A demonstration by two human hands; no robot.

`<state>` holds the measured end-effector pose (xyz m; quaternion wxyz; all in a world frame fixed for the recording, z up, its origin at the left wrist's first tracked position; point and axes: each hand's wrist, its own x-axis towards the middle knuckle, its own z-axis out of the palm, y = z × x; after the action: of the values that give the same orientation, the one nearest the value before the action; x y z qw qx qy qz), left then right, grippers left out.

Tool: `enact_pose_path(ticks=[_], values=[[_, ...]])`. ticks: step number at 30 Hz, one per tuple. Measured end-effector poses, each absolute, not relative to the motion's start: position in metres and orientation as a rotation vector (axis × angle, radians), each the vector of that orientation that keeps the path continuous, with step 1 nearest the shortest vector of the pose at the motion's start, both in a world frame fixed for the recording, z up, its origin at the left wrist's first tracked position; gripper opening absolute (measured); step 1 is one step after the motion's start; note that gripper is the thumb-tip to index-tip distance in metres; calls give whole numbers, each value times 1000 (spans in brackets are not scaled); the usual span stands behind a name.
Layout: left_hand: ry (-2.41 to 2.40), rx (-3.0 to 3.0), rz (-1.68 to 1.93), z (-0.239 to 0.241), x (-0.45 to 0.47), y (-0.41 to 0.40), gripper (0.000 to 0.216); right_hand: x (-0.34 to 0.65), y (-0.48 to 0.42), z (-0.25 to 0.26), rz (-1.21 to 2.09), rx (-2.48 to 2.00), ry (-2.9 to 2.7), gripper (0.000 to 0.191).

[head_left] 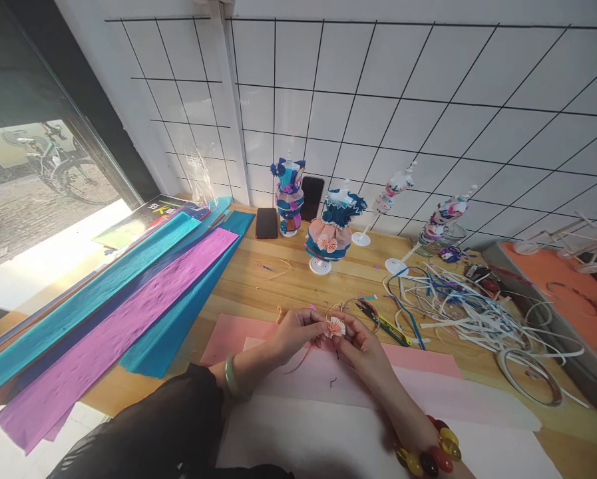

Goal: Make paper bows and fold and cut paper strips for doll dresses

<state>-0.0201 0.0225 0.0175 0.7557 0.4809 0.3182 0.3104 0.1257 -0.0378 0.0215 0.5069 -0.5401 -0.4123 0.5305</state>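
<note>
Between my two hands is a small pleated paper rosette [335, 326], pale peach with a whitish edge. My left hand [301, 330] pinches its left side with thumb and fingertips. From the right, my right hand [359, 346] holds it the same way, thumb below and fingers partly hidden behind. A thin dark strand trails below my left hand. Under both hands lie pink paper sheets [408, 362] and white ones. A dress form [331, 236] with a peach skirt and a similar peach bow stands just behind them.
Crepe paper strips [128, 326] in purple, teal and blue cover the left. Scissors [395, 327] and tangled paper strips [472, 313] lie to the right. More dress forms [289, 196] and two phones [267, 223] stand or lie near the tiled wall. An orange tray [552, 273] is far right.
</note>
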Motion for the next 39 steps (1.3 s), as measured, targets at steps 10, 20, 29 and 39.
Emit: enact_pose_path(ticks=[10,20,29,39], values=[[699,1063,640,19,-20,22,33,127,-38,23,1246,-1316,-1006,46],[696,1117,662,21,-21,22,31,128,-37,24,1243,-1310,-960,47],[722,1186,624,22,-21,22,29,128,-37,20,1251,-1316,-944,46],[690,1072,628,24,-21,22,20,127,-36,24,1262,-1307,-927,47]])
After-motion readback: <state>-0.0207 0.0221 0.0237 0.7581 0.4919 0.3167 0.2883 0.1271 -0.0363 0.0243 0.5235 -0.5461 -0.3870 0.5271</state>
